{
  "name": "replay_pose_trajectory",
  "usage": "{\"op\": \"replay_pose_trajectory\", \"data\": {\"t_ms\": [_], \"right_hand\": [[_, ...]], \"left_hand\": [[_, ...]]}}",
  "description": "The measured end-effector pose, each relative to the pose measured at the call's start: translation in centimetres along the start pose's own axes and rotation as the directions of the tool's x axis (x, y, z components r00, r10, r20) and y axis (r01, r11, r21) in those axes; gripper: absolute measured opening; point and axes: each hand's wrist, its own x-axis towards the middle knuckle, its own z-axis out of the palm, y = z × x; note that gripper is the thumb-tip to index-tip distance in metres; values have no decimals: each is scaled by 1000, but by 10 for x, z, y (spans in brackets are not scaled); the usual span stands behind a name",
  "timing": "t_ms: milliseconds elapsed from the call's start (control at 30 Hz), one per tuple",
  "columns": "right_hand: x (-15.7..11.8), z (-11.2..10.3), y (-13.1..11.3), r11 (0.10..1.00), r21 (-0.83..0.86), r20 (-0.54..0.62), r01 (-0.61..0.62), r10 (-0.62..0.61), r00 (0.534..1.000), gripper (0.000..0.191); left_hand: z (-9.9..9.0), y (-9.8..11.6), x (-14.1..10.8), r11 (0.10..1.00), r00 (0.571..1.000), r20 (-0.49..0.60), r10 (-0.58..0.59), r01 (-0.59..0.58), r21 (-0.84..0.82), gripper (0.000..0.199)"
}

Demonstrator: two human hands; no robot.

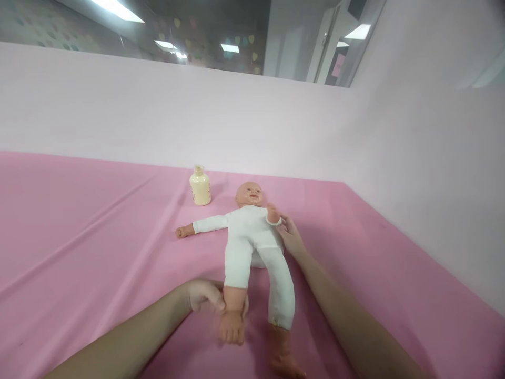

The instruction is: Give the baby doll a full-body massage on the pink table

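A baby doll (252,226) in a white suit lies on its back, head away from me. One of its arms stretches out to the left, while the other is bent up on the right. My left hand (205,295) wraps round the doll's left-side leg just above the foot, its fingertips passing behind the ankle. At the doll's right side, my right hand (291,235) holds the bent arm near the cuff; part of its fingers is hidden behind the sleeve. The other foot rests closer to me, slightly blurred.
A cream pump bottle (201,187) stands upright to the left of the doll's head. A pink sheet (98,226) with long creases covers the surface. White walls (158,116) border it at the back and right, with a window (205,31) above.
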Motion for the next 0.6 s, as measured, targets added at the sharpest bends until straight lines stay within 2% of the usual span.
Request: {"op": "replay_pose_trajectory", "data": {"t_ms": [100, 200, 333, 433, 533, 600], "right_hand": [[3, -4, 2, 992, 128, -107, -20, 33, 994, 54], [6, -9, 2, 957, 285, -196, -46, 105, 975, 52], [10, -17, 5, 860, 501, -276, -95, 263, 924, 50], [13, -21, 11, 822, 555, -294, -127, 337, 895, 46], [14, -22, 14, 818, 557, -275, -146, 347, 897, 44], [13, -22, 13, 831, 538, -255, -143, 322, 912, 47]], "left_hand": [[2, 4, 0, 973, 980, 96, -174, 156, 171, 53], [5, 9, 2, 914, 961, 84, -264, 221, 339, 52], [8, 11, 4, 886, 962, 59, -268, 221, 408, 53], [6, 8, 3, 888, 951, 74, -300, 251, 385, 54], [2, 3, 1, 885, 942, 87, -324, 270, 379, 56], [-1, 3, 0, 899, 958, 77, -278, 231, 373, 54]]}}
